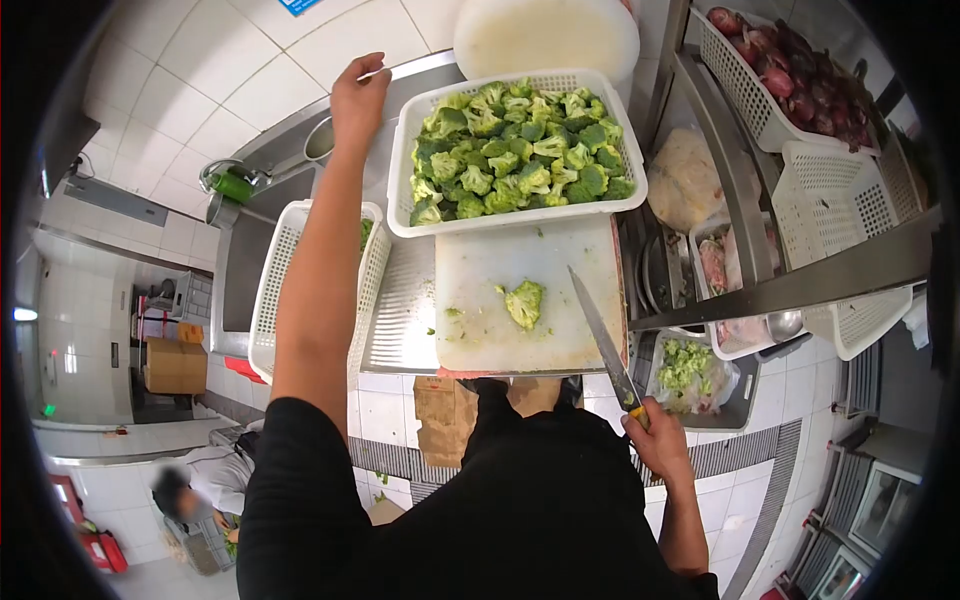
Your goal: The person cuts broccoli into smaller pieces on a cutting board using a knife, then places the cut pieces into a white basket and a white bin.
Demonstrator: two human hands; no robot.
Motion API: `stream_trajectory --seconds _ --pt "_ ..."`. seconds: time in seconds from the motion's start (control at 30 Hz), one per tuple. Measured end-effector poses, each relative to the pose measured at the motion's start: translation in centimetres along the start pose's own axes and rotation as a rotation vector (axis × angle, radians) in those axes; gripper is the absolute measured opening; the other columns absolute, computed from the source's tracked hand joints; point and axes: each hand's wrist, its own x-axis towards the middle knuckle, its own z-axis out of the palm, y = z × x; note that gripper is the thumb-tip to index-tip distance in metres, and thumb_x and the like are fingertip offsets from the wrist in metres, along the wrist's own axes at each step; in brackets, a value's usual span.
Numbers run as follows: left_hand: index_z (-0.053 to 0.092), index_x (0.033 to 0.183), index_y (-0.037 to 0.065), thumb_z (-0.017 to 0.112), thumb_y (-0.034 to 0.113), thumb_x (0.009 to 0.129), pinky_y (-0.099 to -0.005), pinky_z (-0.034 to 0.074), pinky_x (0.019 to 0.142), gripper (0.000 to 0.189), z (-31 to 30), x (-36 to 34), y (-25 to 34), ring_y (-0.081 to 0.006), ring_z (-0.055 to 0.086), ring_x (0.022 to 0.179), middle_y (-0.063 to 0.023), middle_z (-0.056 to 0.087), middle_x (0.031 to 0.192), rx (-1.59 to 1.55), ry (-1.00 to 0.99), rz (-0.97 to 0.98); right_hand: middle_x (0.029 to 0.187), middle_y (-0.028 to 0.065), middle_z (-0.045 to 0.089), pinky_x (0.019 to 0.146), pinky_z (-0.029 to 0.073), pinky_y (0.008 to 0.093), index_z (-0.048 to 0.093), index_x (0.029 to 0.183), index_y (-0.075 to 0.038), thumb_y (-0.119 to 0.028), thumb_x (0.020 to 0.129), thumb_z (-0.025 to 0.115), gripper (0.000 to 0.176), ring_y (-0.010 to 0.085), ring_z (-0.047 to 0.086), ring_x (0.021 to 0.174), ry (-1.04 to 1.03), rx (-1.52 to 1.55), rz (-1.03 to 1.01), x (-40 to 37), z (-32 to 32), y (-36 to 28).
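My right hand (658, 438) grips the yellow handle of a long knife (600, 335), its blade over the right edge of the white cutting board (470, 345). One broccoli piece (523, 304) lies on the board among small crumbs. Beyond the board, a white perforated basket (520, 222) holds a heap of cut broccoli florets (535, 150). My left hand (360, 95) is raised past the basket's left side near the tiled wall, fingers curled together; a small pale bit shows between them, too small to name.
Left of the board stands another white basket (268, 290), partly behind my left arm. A sink and green item (232, 187) are further left. Shelves at right hold red onions (790, 75) and a bin of green scraps (685, 367). Another person (215, 475) works at the lower left.
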Motion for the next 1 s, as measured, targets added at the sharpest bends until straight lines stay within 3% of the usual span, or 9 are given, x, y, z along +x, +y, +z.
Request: stream_trajectory --seconds 0.07,0.17,0.23,0.27,0.3,0.57,0.63,0.83,1.0 --pt "0.071 0.125 0.003 0.068 0.009 0.093 -0.0307 0.055 0.08 0.033 -0.7 -4.5 3.0 -0.0164 0.069 0.09 -0.0105 0.074 0.112 -0.234 -0.053 -0.078 0.08 0.0272 0.068 0.073 0.05 0.0549 0.061 0.11 -0.003 -0.035 0.094 0.069 0.036 0.0505 0.066 0.082 -0.007 -0.026 0.006 0.8 0.5 0.7" --pt "0.074 0.121 0.011 0.062 -0.004 0.091 -0.0295 0.056 0.08 0.036 1.5 -18.2 3.6 -0.014 0.066 0.094 -0.0048 0.073 0.113 -0.17 -0.646 0.037 0.085 0.0294 0.069 0.078 0.051 0.0582 0.062 0.115 -0.005 -0.038 0.096 0.066 0.038 0.0528 0.066 0.087 -0.044 -0.071 0.056 0.8 -0.3 0.5" --pt "0.068 0.132 0.017 0.057 -0.01 0.086 -0.0365 0.051 0.107 0.055 2.9 -22.8 4.4 -0.0243 0.06 0.128 -0.008 0.064 0.136 -0.11 -0.968 -0.114 0.087 0.0291 0.07 0.079 0.051 0.0579 0.061 0.117 -0.005 -0.039 0.097 0.065 0.039 0.0524 0.067 0.089 -0.052 -0.058 0.057 2.1 -0.6 -1.0" --pt "0.063 0.14 0.02 0.057 -0.009 0.08 -0.0417 0.044 0.116 0.067 4.3 -25.3 1.8 -0.0318 0.05 0.14 -0.0126 0.055 0.149 0.006 -0.972 0.17 0.087 0.0291 0.07 0.079 0.051 0.0579 0.061 0.117 -0.005 -0.039 0.097 0.065 0.039 0.0524 0.067 0.089 -0.06 -0.066 0.059 2.5 -0.6 -1.3" --pt "0.059 0.146 0.022 0.057 -0.005 0.077 -0.0447 0.039 0.121 0.074 4.8 -26.8 1.6 -0.037 0.042 0.146 -0.0147 0.045 0.159 0.078 -1.053 0.132 0.088 0.0291 0.07 0.079 0.051 0.0578 0.061 0.117 -0.006 -0.039 0.097 0.065 0.039 0.0525 0.066 0.089 -0.065 -0.078 0.045 2.7 -0.6 -1.4" --pt "0.062 0.141 0.02 0.059 -0.005 0.076 -0.0476 0.04 0.119 0.07 5.3 -32.2 0.3 -0.0418 0.045 0.141 -0.0174 0.043 0.159 -0.049 -0.801 -0.051 0.08 0.0265 0.069 0.074 0.051 0.0557 0.06 0.115 -0.006 -0.036 0.097 0.067 0.036 0.0505 0.067 0.084 -0.083 -0.086 -0.013 2.0 -1.0 -3.3" --pt "0.065 0.131 0.015 0.064 -0.002 0.079 -0.0485 0.041 0.118 0.055 5.4 -32.3 -0.6 -0.0423 0.046 0.14 -0.0184 0.043 0.158 0.091 -0.815 0.211 0.08 0.0264 0.069 0.073 0.051 0.0556 0.06 0.115 -0.006 -0.036 0.096 0.067 0.036 0.0503 0.067 0.083 -0.102 -0.086 -0.007 1.9 -0.7 -3.1" --pt "0.065 0.112 0.009 0.075 0.01 0.083 -0.049 0.048 0.108 0.031 5.5 -33.5 -1.0 -0.0415 0.049 0.138 -0.0169 0.042 0.159 0.202 -0.573 0.173 0.08 0.0263 0.069 0.073 0.051 0.055 0.06 0.116 -0.005 -0.036 0.096 0.067 0.037 0.0496 0.068 0.083 -0.103 -0.087 -0.02 1.6 -0.2 -3.0" --pt "0.064 0.123 0.01 0.08 0.018 0.081 -0.0468 0.048 0.107 0.045 4.8 -36.8 0.6 -0.0405 0.05 0.137 -0.0178 0.042 0.158 0.211 -0.69 0.051 0.085 0.0271 0.071 0.077 0.052 0.0551 0.06 0.121 -0.004 -0.037 0.096 0.068 0.043 0.0496 0.069 0.086 -0.085 -0.118 0.058 1.6 0.8 -1.6"
